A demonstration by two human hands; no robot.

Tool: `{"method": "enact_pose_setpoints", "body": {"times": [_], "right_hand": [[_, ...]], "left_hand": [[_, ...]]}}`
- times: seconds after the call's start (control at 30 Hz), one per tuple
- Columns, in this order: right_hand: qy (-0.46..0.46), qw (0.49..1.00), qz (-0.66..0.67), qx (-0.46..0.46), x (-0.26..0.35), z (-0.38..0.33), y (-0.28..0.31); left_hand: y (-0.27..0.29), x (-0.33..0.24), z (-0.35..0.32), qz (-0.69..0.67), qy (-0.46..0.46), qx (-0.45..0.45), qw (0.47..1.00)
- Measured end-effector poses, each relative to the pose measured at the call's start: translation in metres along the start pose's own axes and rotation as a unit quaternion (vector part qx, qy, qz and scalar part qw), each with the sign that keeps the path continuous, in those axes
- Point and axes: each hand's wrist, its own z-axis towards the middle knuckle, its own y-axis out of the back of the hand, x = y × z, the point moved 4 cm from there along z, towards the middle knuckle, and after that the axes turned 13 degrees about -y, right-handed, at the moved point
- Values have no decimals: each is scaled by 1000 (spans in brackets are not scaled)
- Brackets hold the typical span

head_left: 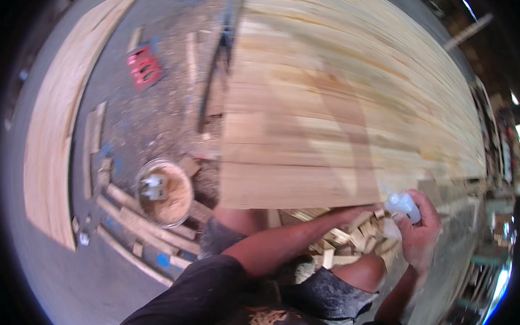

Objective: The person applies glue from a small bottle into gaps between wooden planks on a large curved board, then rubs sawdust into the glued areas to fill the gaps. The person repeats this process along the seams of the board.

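Grey floor spreads around a wide panel of pale planks. At the panel's near right corner, the right hand is curled around a white bottle, whose narrow end points toward the planks. The left arm reaches along the panel's near edge to that corner; the left hand is blurred and partly hidden there, so I cannot tell whether it grips anything. On the panel's near side lies a heap of wood blocks. Left of the panel are a bucket holding tan material, loose wood strips, a red object and, well apart, a long board.
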Motion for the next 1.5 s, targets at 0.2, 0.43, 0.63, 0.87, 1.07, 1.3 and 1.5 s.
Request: {"method": "enact_pose_setpoints", "body": {"times": [0.2, 0.43, 0.63, 0.87, 1.07, 1.3, 1.5], "right_hand": [[115, 980, -74, 148, 85, 14, -84], [171, 952, -136, 213, 126, 26, -130], [181, 947, -153, 215, 132, 27, -136], [160, 948, -174, 213, 129, 32, -126], [158, 948, -192, 198, 121, 34, -112], [148, 952, -195, 184, 109, 34, -91], [138, 957, -202, 156, 100, 35, -78]], "left_hand": [[-14, -33, -5, -40, -70, -46, 996], [-11, -48, -11, -57, -99, -70, 991], [-11, -56, -12, -71, -114, -78, 988], [-10, -63, -13, -80, -126, -88, 985], [-10, -66, -11, -89, -136, -92, 982], [-12, -66, -9, -101, -137, -91, 981], [-14, -66, -17, -103, -122, -83, 984]]}}
